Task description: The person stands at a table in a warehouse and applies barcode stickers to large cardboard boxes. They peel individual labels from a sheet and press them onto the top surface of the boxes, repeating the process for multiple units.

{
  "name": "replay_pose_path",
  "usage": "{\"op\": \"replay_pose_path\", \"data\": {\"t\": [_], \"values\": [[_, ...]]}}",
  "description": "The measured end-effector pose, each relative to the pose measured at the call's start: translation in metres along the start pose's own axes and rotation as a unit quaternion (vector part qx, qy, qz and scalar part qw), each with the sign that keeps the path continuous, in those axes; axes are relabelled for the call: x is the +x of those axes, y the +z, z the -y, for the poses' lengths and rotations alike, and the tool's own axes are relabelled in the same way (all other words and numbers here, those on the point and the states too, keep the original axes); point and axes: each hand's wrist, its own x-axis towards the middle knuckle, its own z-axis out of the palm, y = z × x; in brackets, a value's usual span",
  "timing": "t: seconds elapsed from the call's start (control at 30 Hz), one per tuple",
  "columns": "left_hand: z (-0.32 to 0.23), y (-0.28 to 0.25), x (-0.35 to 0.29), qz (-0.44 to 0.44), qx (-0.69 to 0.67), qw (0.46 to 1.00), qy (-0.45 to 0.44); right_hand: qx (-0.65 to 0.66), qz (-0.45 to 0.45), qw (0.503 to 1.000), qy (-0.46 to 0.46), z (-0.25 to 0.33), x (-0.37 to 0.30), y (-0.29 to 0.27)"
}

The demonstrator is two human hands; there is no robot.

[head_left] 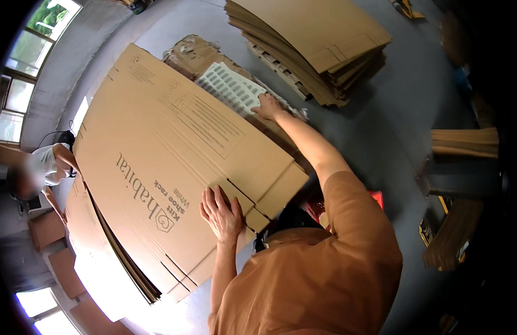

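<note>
A large flat printed cardboard carton lies in front of me on top of other flattened ones. My left hand rests flat on its near edge, fingers stretched out and holding nothing. Beyond the carton's far right edge are white sheets of labels with rows of grey print, spread on a worn brown cardboard surface. My right hand reaches across to the near end of these sheets, its fingers bent and closed at a sheet's edge. The fingertips are partly hidden.
A person at the left has both hands at the carton stack's far edge. A tall stack of flattened cardboard stands on a pallet at the upper right. Part of a red crate shows beside me. More cardboard lies at the right.
</note>
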Motion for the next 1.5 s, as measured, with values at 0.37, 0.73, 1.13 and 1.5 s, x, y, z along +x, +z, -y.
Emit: {"op": "replay_pose_path", "data": {"t": [0.37,0.73,1.13,1.5], "values": [[-0.011,-0.009,0.005,0.038,-0.006,0.999,-0.039,-0.044,0.031,0.984,0.171,0.031,0.065,0.038],[-0.006,-0.007,0.005,0.033,-0.004,0.999,-0.032,-0.004,0.000,0.964,0.265,0.021,0.099,0.071],[-0.008,-0.010,0.005,0.026,-0.024,0.998,-0.045,-0.046,-0.014,0.967,0.250,0.005,0.090,0.032],[-0.008,-0.011,0.001,0.025,-0.029,0.998,-0.044,-0.063,-0.182,0.979,0.062,-0.014,0.055,0.022]]}}
